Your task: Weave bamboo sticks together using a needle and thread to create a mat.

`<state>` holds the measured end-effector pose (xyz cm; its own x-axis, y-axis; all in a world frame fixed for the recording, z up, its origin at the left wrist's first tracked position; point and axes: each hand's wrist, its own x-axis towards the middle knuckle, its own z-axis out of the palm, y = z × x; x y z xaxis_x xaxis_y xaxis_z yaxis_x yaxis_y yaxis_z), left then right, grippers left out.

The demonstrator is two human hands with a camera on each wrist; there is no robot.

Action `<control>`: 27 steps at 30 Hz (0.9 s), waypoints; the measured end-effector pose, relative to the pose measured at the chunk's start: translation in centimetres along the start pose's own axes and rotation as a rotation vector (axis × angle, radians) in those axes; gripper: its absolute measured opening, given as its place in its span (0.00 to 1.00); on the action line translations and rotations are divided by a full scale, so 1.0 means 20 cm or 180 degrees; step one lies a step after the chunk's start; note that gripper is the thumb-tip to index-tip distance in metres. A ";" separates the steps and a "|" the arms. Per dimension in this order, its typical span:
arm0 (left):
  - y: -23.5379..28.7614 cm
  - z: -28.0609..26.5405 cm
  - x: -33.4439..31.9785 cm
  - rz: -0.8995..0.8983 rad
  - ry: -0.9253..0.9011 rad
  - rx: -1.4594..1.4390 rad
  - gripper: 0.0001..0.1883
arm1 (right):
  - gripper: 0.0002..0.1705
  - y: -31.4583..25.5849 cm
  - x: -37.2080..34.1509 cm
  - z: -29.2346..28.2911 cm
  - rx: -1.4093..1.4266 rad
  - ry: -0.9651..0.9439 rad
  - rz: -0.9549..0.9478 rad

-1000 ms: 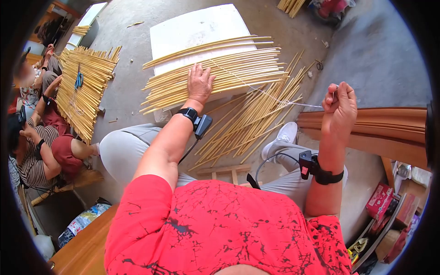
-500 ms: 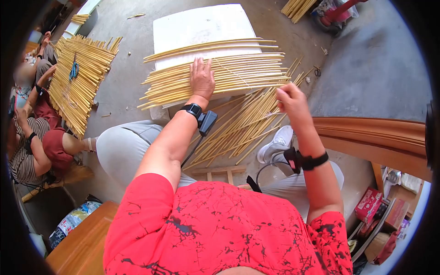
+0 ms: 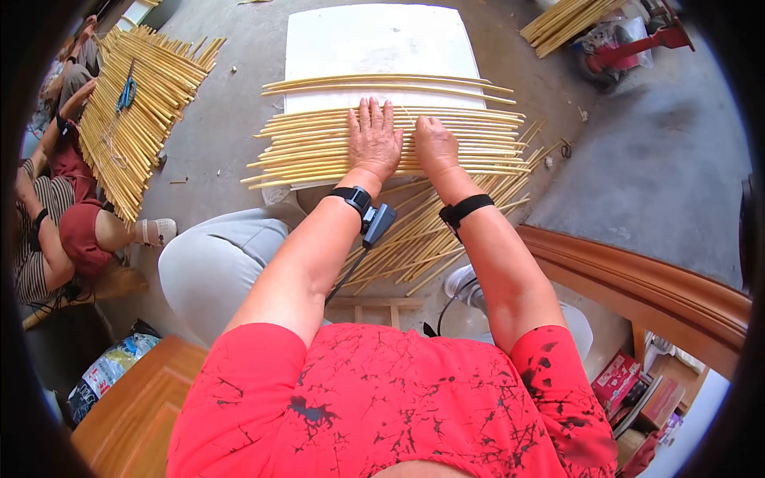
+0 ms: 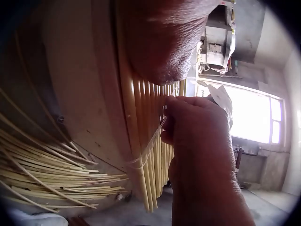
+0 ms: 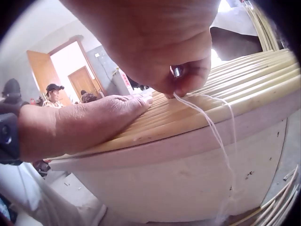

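Thin yellow sticks [image 3: 319, 149] lie side by side across a white board [image 3: 374, 40] in the head view. My left hand [image 3: 374, 146] rests flat on them, fingers spread and pointing away from me. Just to its right, my right hand [image 3: 437, 149] is curled over the sticks. In the right wrist view the right fingers [image 5: 188, 80] pinch white string [image 5: 207, 117], with a small shiny metal piece [image 5: 177, 71] between them; the string hangs over the front edge. The left wrist view shows the string [image 4: 153, 141] crossing the sticks near the right hand [image 4: 197, 132].
Loose sticks [image 3: 414, 239] are heaped on the floor below the board. At the left, other people sit by a second stick mat [image 3: 143, 103] with blue scissors [image 3: 126, 94] on it. A wooden ledge [image 3: 629, 279] runs along the right; more sticks [image 3: 566, 24] lie at the back right.
My right hand has come in from the far right, pulling back over the sticks beside the left hand. The left hand stays flat on the sticks.
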<state>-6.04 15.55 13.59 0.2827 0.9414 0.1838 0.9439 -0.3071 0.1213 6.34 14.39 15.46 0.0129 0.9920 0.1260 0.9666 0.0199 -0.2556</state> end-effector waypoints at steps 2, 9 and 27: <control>0.00 0.00 0.00 0.0033 0.0115 0.0014 0.30 | 0.06 0.01 0.02 0.01 -0.0091 0.0236 -0.0098; 0.00 0.00 0.00 -0.0005 0.0103 0.0053 0.28 | 0.10 0.07 0.03 -0.10 0.0962 -0.0138 0.0840; -0.01 0.03 0.01 0.0044 0.0117 0.0066 0.26 | 0.10 0.07 -0.27 -0.06 0.0255 0.0010 -0.1054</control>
<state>-6.13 15.82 13.02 0.2896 0.9313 0.2211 0.9434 -0.3167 0.0982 7.86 8.92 15.51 -0.2974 0.9297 0.2175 0.8953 0.3507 -0.2747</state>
